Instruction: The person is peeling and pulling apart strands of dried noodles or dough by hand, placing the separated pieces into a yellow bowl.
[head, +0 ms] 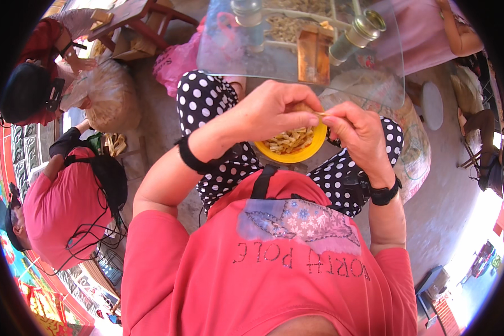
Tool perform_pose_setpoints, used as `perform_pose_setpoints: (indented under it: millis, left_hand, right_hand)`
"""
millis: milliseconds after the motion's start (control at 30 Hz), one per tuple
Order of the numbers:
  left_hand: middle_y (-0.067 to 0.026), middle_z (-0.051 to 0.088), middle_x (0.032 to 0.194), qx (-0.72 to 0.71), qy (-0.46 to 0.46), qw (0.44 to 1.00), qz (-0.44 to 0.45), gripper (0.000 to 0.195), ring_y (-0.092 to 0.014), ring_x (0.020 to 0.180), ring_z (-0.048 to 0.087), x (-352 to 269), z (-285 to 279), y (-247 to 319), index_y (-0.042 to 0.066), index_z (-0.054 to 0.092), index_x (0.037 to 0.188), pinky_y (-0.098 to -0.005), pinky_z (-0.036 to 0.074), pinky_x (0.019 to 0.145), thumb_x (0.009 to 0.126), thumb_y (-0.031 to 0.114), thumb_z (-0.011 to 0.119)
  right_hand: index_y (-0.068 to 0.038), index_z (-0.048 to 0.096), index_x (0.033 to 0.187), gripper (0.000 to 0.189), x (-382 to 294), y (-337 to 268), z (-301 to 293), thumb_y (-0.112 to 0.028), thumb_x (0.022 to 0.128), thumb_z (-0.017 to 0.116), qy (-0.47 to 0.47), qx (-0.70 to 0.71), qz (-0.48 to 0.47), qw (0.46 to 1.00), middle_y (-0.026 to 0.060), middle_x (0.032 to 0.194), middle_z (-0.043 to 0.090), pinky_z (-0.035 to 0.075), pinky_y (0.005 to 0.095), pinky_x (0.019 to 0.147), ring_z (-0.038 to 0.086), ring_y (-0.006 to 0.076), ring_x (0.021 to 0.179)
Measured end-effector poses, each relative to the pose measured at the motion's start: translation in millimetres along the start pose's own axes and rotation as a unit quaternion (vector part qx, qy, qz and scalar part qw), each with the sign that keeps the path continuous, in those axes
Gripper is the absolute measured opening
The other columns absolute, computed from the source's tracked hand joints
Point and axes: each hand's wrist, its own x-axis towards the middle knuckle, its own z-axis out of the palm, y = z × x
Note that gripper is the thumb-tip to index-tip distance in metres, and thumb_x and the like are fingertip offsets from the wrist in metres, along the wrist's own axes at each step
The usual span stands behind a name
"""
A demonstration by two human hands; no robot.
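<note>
My left hand (pixel 277 111) and my right hand (pixel 353 132) meet over a yellow plastic bowl (pixel 292 158). Pinched between the fingertips of both is a thin pale-yellow strip (pixel 320 114) of what looks like dried plant material. The curled left fingers partly cover it, so its full length is hidden. Short cut pieces (pixel 292 141) of similar material lie in the bowl, which sits between my knees. Polka-dot trousers (pixel 208 96) cover my legs, and a dark band is on each wrist.
Ahead is a glass tabletop (pixel 273 65) with a wooden block or box (pixel 314 54) and a jar (pixel 357 35). A pink plastic bag (pixel 178 63) is ahead on the left, a large filled sack (pixel 413 147) on the right. Co-workers (pixel 67 206) sit at left; a round stool (pixel 432 105) stands right.
</note>
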Motion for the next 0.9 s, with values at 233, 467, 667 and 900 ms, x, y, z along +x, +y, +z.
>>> perform_pose_setpoints:
  millis: [233,467,667,900]
  left_hand:
    - [0.0016,0.062,0.081,-0.275,0.062,0.957,-0.063,0.01,-0.003,0.072,0.056,-6,6,-12,0.001,0.061,0.091,-0.0183,0.047,0.065,0.084,0.005,0.066]
    - [0.0018,0.058,0.072,-0.019,0.118,0.992,-0.034,0.012,-0.001,0.067,0.051,-2,16,-2,0.002,0.059,0.087,-0.0178,0.042,0.058,0.079,0.003,0.068]
    - [0.0025,0.06,0.072,-0.061,0.104,0.992,-0.047,0.007,-0.001,0.067,0.052,-1,14,3,0.002,0.061,0.08,-0.0178,0.042,0.058,0.077,0.0,0.067]
    - [0.0016,0.062,0.075,-0.076,0.089,0.993,-0.034,0.007,-0.002,0.07,0.055,0,1,3,0.0,0.062,0.08,-0.018,0.045,0.061,0.076,0.001,0.067]
  right_hand:
    - [0.001,0.062,0.084,0.008,-7,12,2,-0.007,0.087,0.061,0.034,0.012,0.032,0.999,0.0044,0.065,0.06,0.043,0.0213,0.052,0.055,0.0065,0.058]
    - [-0.004,0.06,0.094,0.016,8,7,12,-0.013,0.081,0.064,0.022,-0.244,-0.144,0.959,0.0115,0.084,0.063,0.049,0.0365,0.063,0.062,0.0304,0.074]
    - [-0.003,0.06,0.089,0.008,7,-1,9,-0.007,0.081,0.06,-0.001,-0.227,-0.141,0.964,0.0121,0.08,0.061,0.047,0.0373,0.062,0.06,0.0315,0.073]
    - [-0.002,0.059,0.086,0.005,8,-3,4,-0.003,0.081,0.06,0.005,-0.194,-0.132,0.972,0.0124,0.077,0.059,0.047,0.0357,0.06,0.06,0.0315,0.07]
